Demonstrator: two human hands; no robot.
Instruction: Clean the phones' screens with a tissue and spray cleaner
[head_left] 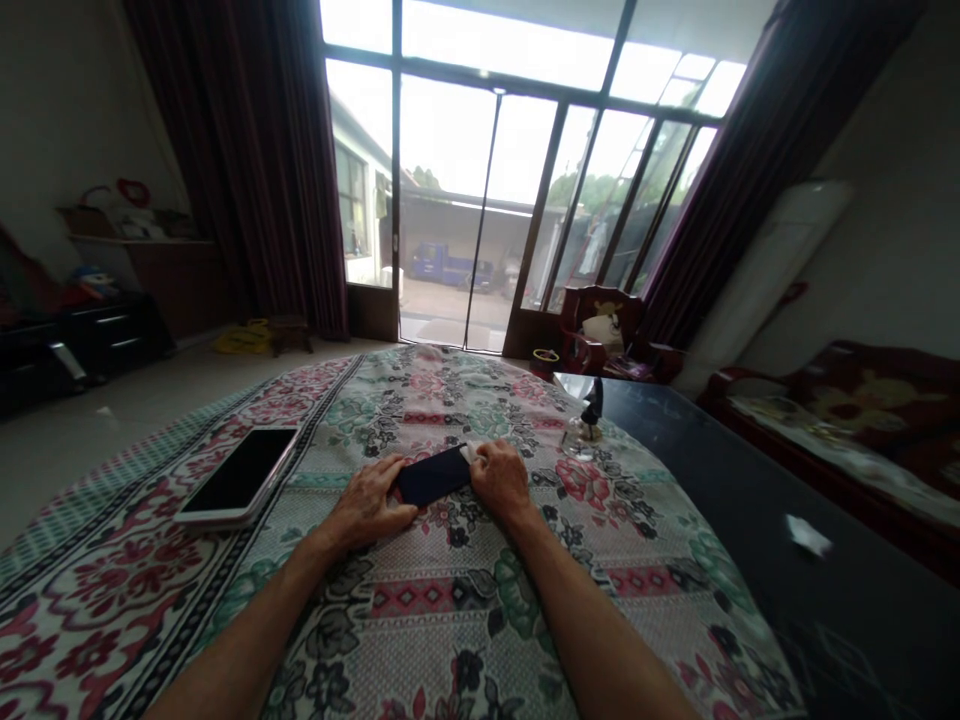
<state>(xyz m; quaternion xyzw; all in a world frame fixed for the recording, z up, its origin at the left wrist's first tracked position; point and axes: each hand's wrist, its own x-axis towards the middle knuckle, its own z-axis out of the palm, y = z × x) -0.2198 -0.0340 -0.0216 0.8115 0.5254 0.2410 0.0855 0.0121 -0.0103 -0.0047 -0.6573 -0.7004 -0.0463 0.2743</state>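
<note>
A flat, dark blue rectangular phone (433, 476) lies slightly tilted just above or on the flowered tablecloth (420, 640); I cannot tell whether it touches the cloth. My left hand (371, 500) grips its left end, thumb along the near edge and fingers on the far side. Closed at the right end, my right hand (501, 478) pinches a small white tissue (469, 453) against the phone's surface. To the left rests a large white-framed tablet (244, 475) with a dark screen. Beyond my right hand stands a clear bottle (581, 436) with a black spray top.
A dark glossy table (720, 500) adjoins on the right, bearing a crumpled white piece (808, 536). Farther right is a wooden sofa (847, 400). A wooden chair (604, 325) stands near the glass doors (457, 200). A yellow item (244, 337) lies on the floor at left.
</note>
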